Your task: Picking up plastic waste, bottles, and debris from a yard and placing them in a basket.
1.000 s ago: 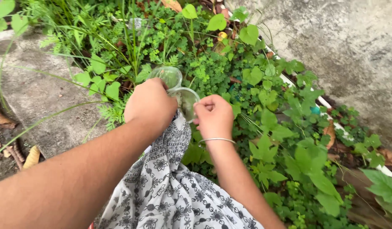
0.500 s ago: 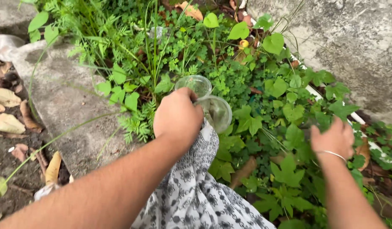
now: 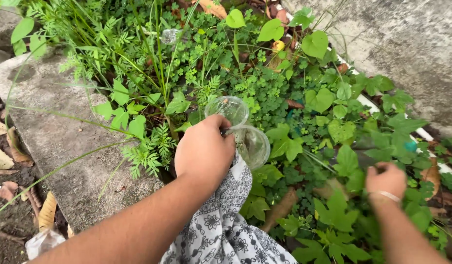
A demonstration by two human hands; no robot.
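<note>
While the left hand (image 3: 204,151) grips two clear plastic cups (image 3: 240,127) at frame centre, the right hand (image 3: 386,180) closes among low green leaves (image 3: 343,161) at four o'clock. Keep cups upright; pinch stems cleanly.

Two clear plastic cups (image 3: 238,124) sit together in the left hand (image 3: 204,149). One right hand (image 3: 386,180) wears one thin bangle (image 3: 388,196). One patterned grey cloth (image 3: 223,225) hangs below. One concrete ledge (image 3: 55,142) borders the plants.

Cloth (image 3: 218,230) — white, printed with black floral motifs. Cups (image 3: 240,127) — clear. Leaves (image 3: 328,98) — green. Slab (image 3: 55,142) — grey.
</note>
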